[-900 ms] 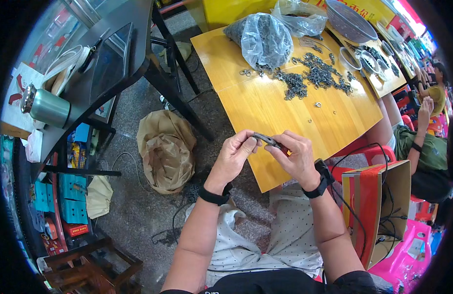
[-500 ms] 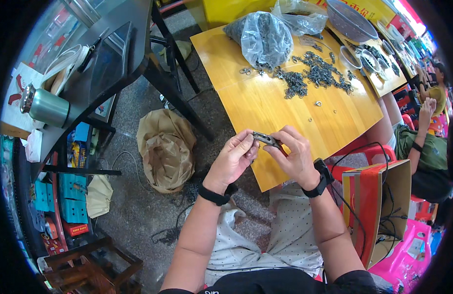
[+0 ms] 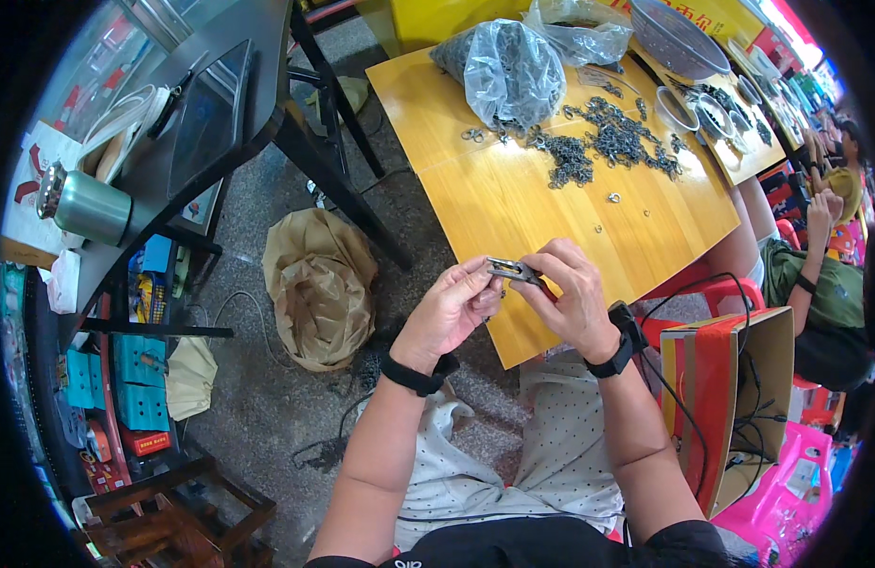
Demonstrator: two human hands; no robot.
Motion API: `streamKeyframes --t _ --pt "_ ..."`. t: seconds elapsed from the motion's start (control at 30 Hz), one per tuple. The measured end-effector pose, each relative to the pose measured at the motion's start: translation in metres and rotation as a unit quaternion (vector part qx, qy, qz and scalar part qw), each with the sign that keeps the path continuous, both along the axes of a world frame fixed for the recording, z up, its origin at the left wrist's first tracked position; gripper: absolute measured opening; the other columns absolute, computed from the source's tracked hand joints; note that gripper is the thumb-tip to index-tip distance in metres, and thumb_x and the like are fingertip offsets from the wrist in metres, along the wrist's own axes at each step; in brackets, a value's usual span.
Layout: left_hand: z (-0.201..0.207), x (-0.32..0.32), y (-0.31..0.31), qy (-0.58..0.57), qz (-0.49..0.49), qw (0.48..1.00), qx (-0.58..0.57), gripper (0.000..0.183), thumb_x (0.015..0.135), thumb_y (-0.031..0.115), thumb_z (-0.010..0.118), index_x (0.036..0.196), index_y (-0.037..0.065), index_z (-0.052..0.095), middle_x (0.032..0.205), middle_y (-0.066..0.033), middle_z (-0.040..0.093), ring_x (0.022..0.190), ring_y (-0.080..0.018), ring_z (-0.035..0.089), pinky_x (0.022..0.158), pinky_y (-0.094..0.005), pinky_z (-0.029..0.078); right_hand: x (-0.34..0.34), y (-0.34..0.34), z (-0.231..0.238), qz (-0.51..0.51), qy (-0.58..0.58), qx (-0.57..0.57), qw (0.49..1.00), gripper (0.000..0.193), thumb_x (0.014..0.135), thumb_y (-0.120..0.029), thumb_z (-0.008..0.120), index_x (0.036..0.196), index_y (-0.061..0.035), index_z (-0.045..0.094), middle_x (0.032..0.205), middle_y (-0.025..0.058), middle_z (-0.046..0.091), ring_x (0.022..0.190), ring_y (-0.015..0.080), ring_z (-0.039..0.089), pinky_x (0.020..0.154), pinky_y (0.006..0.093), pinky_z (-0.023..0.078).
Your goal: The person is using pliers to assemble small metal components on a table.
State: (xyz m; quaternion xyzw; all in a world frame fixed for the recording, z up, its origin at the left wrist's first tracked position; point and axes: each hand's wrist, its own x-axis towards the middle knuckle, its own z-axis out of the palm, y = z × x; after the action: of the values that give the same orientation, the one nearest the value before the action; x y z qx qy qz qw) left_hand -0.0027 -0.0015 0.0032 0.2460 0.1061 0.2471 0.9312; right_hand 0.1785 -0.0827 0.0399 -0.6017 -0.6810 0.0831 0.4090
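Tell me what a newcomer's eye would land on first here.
Probably the dark links piled on the yellow table, beside a bulging clear bag. Next, mid-picture, the pliers in the right grip, their nose at the left grip. Then the crumpled brown bag on the floor, left of the table.

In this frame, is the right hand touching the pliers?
Touching. The head view shows the right hand with its thumb and fingers closed around the pliers, whose dark metal nose sticks out toward the left hand.
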Motion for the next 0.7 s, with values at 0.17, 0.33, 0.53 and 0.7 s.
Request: streamKeyframes --t 0.17,0.33,0.53,0.7 --pt "-0.0009 -0.0017 0.0001 -0.007 -0.009 1.000 -0.025 0.014 0.101 0.017 0.055 0.100 0.003 0.059 0.078 0.0032 0.051 0.065 -0.0046 0.043 0.061 -0.0214 0.035 -0.0010 -0.0008 0.0017 0.000 0.002 -0.015 1.000 0.023 0.076 -0.016 0.078 0.090 -0.0021 0.066 0.081 0.0114 0.057 0.079 0.0301 0.057 0.072 0.0387 0.046" --pt "-0.0001 -0.0015 -0.0011 -0.006 -0.024 0.998 -0.057 0.013 0.100 0.017 0.054 0.101 0.004 0.059 0.080 0.0026 0.049 0.066 -0.0047 0.039 0.060 -0.0228 0.034 -0.0002 -0.0004 0.0028 0.011 0.000 -0.005 1.000 0.021 0.077 -0.016 0.076 0.090 -0.0019 0.066 0.083 0.0117 0.057 0.082 0.0302 0.056 0.075 0.0392 0.045" --pt "-0.0005 -0.0008 -0.0027 -0.007 -0.027 0.996 -0.080 0.014 0.099 0.018 0.055 0.101 0.005 0.059 0.080 0.0028 0.048 0.065 -0.0045 0.039 0.059 -0.0228 0.034 0.0009 -0.0014 0.0021 0.012 -0.001 -0.019 1.000 0.020 0.077 -0.014 0.074 0.091 -0.0021 0.067 0.084 0.0119 0.058 0.083 0.0304 0.057 0.075 0.0395 0.045" --pt "0.0002 -0.0001 -0.0035 -0.013 -0.030 0.995 -0.090 0.013 0.100 0.019 0.055 0.099 0.006 0.059 0.079 0.0036 0.047 0.065 -0.0039 0.039 0.059 -0.0223 0.033 0.0016 -0.0019 0.0006 0.011 0.003 -0.015 1.000 0.020 0.075 -0.012 0.074 0.092 -0.0016 0.067 0.085 0.0125 0.059 0.083 0.0309 0.059 0.074 0.0397 0.047"
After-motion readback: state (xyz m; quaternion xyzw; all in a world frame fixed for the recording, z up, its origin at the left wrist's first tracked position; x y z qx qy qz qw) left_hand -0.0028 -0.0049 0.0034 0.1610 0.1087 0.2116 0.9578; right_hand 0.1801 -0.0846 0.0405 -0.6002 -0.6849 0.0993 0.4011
